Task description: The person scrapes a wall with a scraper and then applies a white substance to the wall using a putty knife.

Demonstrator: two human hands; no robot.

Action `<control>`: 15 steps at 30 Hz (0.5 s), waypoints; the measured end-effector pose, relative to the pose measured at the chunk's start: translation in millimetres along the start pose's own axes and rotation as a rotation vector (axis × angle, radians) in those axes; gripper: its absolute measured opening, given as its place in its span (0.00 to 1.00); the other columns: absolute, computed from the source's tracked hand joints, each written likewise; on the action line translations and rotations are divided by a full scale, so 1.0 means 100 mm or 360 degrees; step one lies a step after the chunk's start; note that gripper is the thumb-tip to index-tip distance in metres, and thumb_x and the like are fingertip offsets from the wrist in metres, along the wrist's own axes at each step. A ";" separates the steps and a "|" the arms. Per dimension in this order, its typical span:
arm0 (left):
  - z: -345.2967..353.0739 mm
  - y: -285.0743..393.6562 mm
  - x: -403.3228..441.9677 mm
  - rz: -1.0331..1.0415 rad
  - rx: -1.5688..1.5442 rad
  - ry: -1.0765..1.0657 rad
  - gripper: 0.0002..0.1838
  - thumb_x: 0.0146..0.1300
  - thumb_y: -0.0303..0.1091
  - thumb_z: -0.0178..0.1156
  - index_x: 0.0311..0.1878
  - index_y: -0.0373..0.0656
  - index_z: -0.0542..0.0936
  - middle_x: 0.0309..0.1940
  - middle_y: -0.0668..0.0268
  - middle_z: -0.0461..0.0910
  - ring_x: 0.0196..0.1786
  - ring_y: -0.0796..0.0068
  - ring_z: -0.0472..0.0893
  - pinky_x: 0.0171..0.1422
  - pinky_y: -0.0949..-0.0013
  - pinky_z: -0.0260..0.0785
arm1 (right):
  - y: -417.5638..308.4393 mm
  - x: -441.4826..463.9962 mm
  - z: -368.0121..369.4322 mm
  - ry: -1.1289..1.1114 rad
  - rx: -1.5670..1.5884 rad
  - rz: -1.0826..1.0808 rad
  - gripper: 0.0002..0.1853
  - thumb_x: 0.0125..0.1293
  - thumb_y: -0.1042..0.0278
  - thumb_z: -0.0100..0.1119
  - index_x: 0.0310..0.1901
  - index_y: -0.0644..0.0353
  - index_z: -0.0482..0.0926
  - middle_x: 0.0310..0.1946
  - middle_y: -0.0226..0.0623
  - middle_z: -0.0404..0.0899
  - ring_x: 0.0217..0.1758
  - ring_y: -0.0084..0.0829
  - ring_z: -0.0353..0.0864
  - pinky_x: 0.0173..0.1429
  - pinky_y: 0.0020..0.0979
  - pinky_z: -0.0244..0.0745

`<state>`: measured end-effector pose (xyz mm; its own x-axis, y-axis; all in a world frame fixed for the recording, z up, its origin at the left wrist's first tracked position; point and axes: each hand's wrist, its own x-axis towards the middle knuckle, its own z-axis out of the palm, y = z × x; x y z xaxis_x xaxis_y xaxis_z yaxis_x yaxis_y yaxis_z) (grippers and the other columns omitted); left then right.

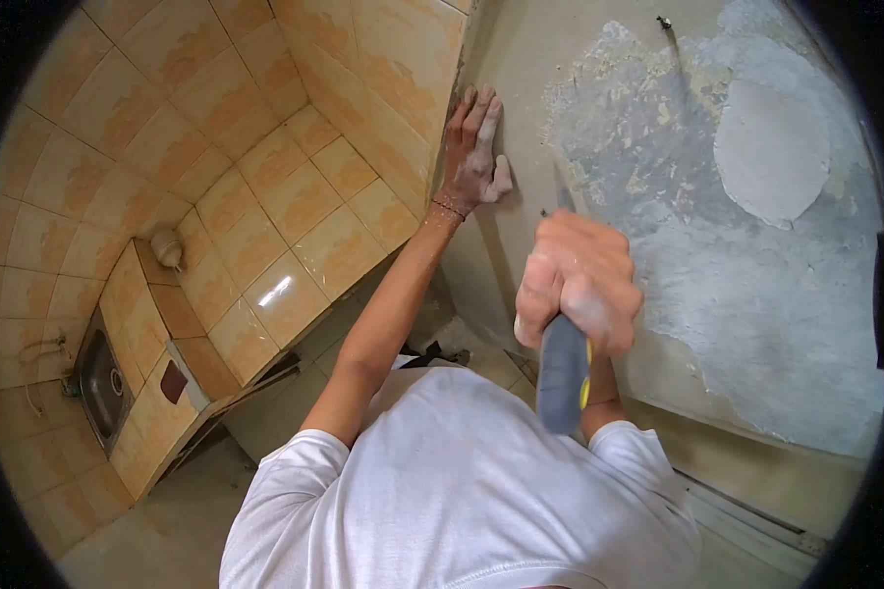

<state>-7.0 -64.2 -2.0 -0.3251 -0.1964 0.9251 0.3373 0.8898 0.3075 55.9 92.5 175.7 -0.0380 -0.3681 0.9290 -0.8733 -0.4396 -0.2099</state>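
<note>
My left hand, dusted with white powder, lies with fingers stretched out against the grey wall, beside the tiled corner edge. Just to its right, my right hand is wrapped round the thick grey and yellow handle of a scraper. The handle's butt points back toward my chest. Past my fist, a thin blade points at the wall; it shows nearly edge-on, and I cannot tell whether its tip touches. Rough, patchy plaster covers the wall to the right, with a smooth pale oval patch on it.
A tiled counter with orange-patterned tiles runs along the left, holding a metal sink and a small round pale object. A dark bit sticks out of the upper wall. Dark items lie on the floor behind my left arm.
</note>
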 end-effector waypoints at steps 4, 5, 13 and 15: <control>0.06 -0.08 -0.08 0.0031 0.0152 -0.0047 0.37 0.56 0.41 0.46 0.70 0.33 0.60 0.71 0.50 0.58 0.71 0.43 0.56 0.75 0.48 0.48 | 0.45 -0.19 0.16 0.0123 -0.0045 -0.0265 0.15 0.55 0.88 0.50 0.20 0.62 0.57 0.11 0.31 0.60 0.10 0.27 0.58 0.15 0.25 0.56; 0.05 -0.05 -0.07 -0.0039 0.0041 -0.0070 0.35 0.59 0.40 0.46 0.70 0.33 0.60 0.71 0.51 0.58 0.72 0.43 0.56 0.75 0.49 0.49 | 0.39 -0.14 0.21 0.0165 -0.0087 -0.0290 0.15 0.53 0.89 0.51 0.21 0.63 0.58 0.11 0.31 0.61 0.10 0.27 0.58 0.15 0.26 0.57; -0.03 0.06 -0.05 -0.0063 -0.0077 -0.0024 0.36 0.59 0.41 0.45 0.70 0.32 0.60 0.71 0.49 0.56 0.72 0.42 0.56 0.76 0.48 0.47 | 0.38 -0.13 0.13 0.0088 -0.0124 -0.0101 0.11 0.54 0.88 0.60 0.21 0.64 0.69 0.11 0.35 0.62 0.11 0.27 0.59 0.17 0.26 0.63; 0.00 0.05 -0.05 -0.0151 -0.0092 -0.0047 0.36 0.59 0.41 0.45 0.69 0.32 0.60 0.71 0.49 0.56 0.72 0.42 0.56 0.76 0.48 0.47 | 0.31 -0.04 0.18 0.0549 -0.0114 -0.0200 0.10 0.56 0.86 0.60 0.22 0.65 0.70 0.11 0.36 0.63 0.11 0.27 0.61 0.17 0.26 0.62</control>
<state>-3.9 -59.0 -4.9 -0.3834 -0.2659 0.8845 0.3538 0.8423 0.4066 38.1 65.5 160.4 -0.0791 -0.0120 0.9968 -0.9129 -0.4009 -0.0773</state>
